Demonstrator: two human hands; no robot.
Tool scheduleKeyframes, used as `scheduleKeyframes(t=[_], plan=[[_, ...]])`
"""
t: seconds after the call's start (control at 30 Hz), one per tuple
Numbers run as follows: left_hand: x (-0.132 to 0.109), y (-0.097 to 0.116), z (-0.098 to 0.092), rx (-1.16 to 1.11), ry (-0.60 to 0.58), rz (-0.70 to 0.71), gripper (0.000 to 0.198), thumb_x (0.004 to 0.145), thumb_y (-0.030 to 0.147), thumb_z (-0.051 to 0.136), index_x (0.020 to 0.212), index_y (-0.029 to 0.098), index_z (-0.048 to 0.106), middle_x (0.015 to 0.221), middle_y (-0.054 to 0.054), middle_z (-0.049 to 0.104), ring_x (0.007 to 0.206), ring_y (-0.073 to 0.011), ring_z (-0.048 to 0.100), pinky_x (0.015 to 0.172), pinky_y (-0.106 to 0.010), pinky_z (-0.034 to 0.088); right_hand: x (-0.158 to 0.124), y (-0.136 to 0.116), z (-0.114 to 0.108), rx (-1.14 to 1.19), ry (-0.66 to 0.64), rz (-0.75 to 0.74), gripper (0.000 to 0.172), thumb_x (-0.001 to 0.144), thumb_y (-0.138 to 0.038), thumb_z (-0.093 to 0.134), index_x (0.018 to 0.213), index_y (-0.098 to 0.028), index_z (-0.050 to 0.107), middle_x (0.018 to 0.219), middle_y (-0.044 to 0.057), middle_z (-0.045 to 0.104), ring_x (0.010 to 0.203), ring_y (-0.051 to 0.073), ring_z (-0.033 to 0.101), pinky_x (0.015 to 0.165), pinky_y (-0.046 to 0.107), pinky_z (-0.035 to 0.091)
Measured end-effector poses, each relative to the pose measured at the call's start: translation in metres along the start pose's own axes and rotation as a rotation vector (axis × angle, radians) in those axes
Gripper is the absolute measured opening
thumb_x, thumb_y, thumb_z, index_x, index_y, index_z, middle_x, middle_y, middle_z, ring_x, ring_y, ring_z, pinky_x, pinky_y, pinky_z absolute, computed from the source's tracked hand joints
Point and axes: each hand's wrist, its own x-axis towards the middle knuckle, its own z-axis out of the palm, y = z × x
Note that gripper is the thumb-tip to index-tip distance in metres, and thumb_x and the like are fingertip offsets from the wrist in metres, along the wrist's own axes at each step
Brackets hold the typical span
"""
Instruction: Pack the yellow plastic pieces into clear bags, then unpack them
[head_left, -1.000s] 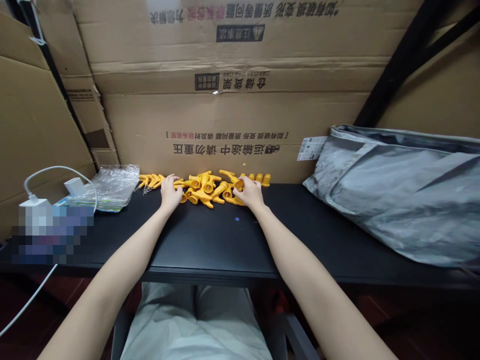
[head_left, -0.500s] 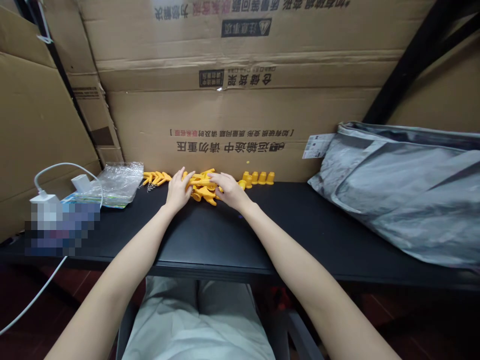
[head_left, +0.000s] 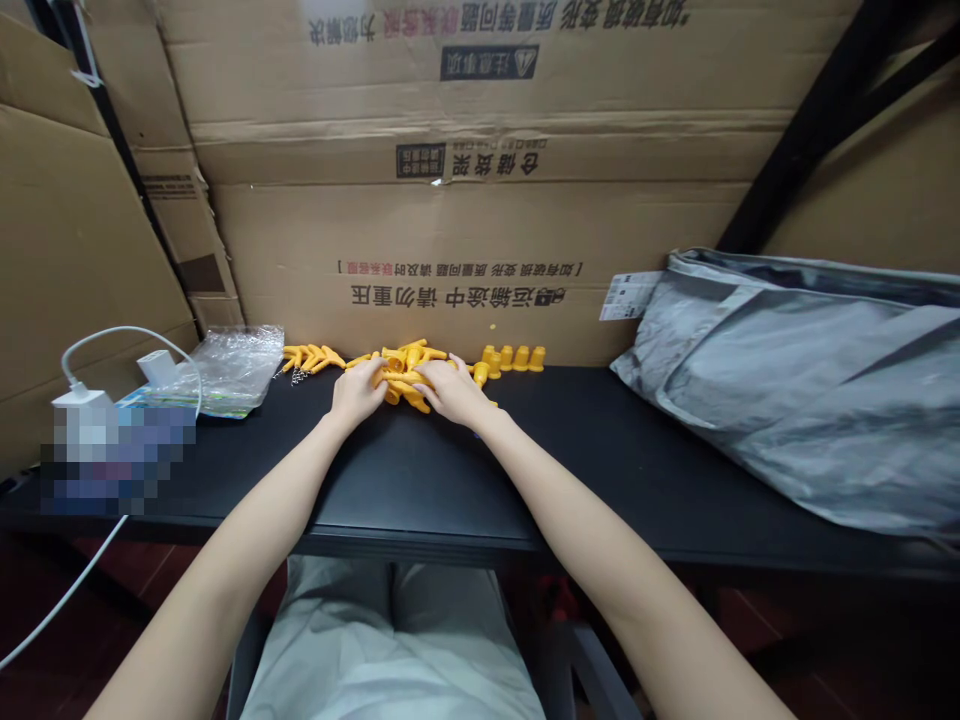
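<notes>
At the back of the black table, a heap of yellow plastic parts (head_left: 411,356) lies between my hands. My left hand (head_left: 358,391) is closed at the left side of the heap, gripping one end of a long yellow plastic part (head_left: 405,378). From the other side, my right hand (head_left: 454,391) holds the same part, with thumb and fingers bent around it. Its exact kind is hard to make out, and my fingers cover both ends. Further yellow pieces peek out beneath and behind my hands.
Several yellow cup-shaped pieces (head_left: 523,358) stand upright right of the heap. Branched yellow pieces (head_left: 311,358) lie to its left, beside small metal bits (head_left: 298,377). Clear plastic packaging (head_left: 236,365) and a white charger with cable (head_left: 84,400) sit left, a grey bag (head_left: 795,390) right. Cardboard (head_left: 450,220) stands behind.
My fingers have gone from spread over the heap to closed around a yellow part. Some pieces in the heap have shifted, and a round opening now shows on one.
</notes>
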Motion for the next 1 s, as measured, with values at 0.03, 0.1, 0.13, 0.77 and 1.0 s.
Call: scheduleKeyframes(t=[0.03,0.1,0.13,0.77,1.0], plan=[[-0.0004,0.0011,0.0002,0.0,-0.008,-0.004,0.038,0.08,0.024,0.052,0.117,0.026,0.058,0.115,-0.002,0.066,0.104,-0.0209,0.06,0.086,-0.028,0.046,0.0001,0.0012,0.0011,-0.003,-0.006,-0.004,0.021,0.089,-0.026,0.047,0.106,-0.019,0.057,0.107,0.012,0.065,0.108,0.026,0.055,0.103,0.053,0.026],[-0.0008,0.0028,0.0005,-0.001,-0.018,-0.013,0.038,0.079,0.024,0.053,0.116,0.028,0.059,0.113,-0.001,0.066,0.104,-0.0207,0.06,0.085,-0.028,0.046,0.0003,0.0037,0.0028,-0.006,0.002,-0.011,0.021,0.087,-0.024,0.048,0.106,-0.019,0.056,0.105,0.012,0.065,0.106,0.026,0.056,0.103,0.054,0.025],[-0.0009,0.0033,0.0006,-0.002,-0.021,-0.017,0.037,0.079,0.025,0.053,0.115,0.029,0.059,0.112,0.0,0.067,0.103,-0.0206,0.061,0.084,-0.028,0.046,0.0005,0.0046,0.0033,-0.006,0.014,-0.011,0.021,0.086,-0.023,0.049,0.106,-0.019,0.055,0.104,0.012,0.065,0.105,0.026,0.056,0.103,0.054,0.025],[-0.001,0.0029,0.0005,0.01,-0.044,-0.029,0.036,0.078,0.025,0.053,0.114,0.028,0.06,0.109,-0.002,0.068,0.101,-0.0209,0.062,0.082,-0.028,0.047,0.0013,0.0001,-0.0018,-0.021,0.033,0.007,0.021,0.089,-0.029,0.048,0.104,-0.019,0.06,0.102,0.011,0.067,0.102,0.025,0.058,0.103,0.052,0.027],[-0.0008,0.002,0.0012,0.002,-0.009,-0.022,0.035,0.078,0.026,0.054,0.113,0.028,0.06,0.109,-0.001,0.068,0.099,-0.0208,0.062,0.08,-0.028,0.047,0.0006,-0.0023,-0.0032,-0.028,0.011,-0.01,0.022,0.088,-0.027,0.048,0.106,-0.02,0.059,0.104,0.01,0.066,0.106,0.025,0.055,0.104,0.053,0.026]])
